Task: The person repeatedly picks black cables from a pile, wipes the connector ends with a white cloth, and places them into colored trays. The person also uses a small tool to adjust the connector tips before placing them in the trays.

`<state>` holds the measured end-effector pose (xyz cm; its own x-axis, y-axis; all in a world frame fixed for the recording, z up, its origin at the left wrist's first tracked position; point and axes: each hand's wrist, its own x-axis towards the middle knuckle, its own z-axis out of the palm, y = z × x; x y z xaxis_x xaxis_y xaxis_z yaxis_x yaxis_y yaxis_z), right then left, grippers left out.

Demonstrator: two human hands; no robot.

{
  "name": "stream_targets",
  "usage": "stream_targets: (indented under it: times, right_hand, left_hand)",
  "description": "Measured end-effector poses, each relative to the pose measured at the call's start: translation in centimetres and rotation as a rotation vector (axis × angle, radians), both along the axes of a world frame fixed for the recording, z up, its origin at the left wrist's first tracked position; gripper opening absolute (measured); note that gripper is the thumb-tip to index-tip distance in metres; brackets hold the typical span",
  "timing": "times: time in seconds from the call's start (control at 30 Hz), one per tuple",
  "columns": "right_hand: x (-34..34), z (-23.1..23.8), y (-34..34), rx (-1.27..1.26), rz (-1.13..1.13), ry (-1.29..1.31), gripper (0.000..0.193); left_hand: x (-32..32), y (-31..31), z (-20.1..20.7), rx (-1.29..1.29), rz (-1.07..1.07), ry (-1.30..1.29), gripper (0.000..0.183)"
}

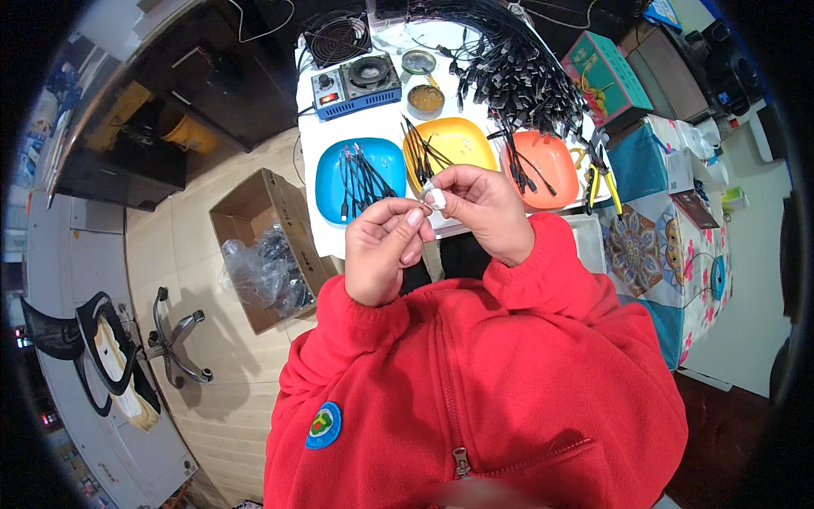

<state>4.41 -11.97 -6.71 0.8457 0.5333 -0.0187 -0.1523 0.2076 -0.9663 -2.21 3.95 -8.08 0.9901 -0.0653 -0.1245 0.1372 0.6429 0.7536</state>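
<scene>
My left hand point(387, 248) and my right hand point(486, 212) meet in front of the trays at the table's near edge. Between the right thumb and fingers is a small whitish, partly clear piece point(435, 198). My left thumb and forefinger are pinched right beside it; whatever they grip is too small to make out. Just beyond the hands lie a blue tray point(325, 174), a yellow tray point(475, 136) and an orange tray point(560, 174). Short black cables with plugs point(363, 178) rest in the blue tray, and more lie in the other two.
Behind the trays stand a blue heating unit with dials point(356, 85), a round tin of amber material point(426, 100) and a large heap of black cables point(517, 81). Yellow-handled pliers point(612, 188) lie at the right edge. A cardboard box point(270, 191) holding plastic bags is on the floor, left.
</scene>
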Motion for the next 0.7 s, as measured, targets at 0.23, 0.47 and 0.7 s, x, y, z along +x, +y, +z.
stream_targets:
  times: [0.23, 0.47, 0.7]
  right_hand:
    - [0.1, -1.2, 0.9, 0.202, -0.008, 0.337, 0.016]
    - [0.3, -0.5, 0.9, -0.426, -0.267, -0.878, 0.010]
    - [-0.2, -1.7, 1.2, -0.011, -0.143, 0.137, 0.009]
  left_hand:
    - [0.8, -0.2, -1.2, -0.059, 0.066, -0.007, 0.012]
    - [1.3, 0.4, -1.3, 0.247, 0.020, 0.072, 0.011]
    - [1.2, 0.5, -2.1, 0.022, 0.003, 0.052, 0.011]
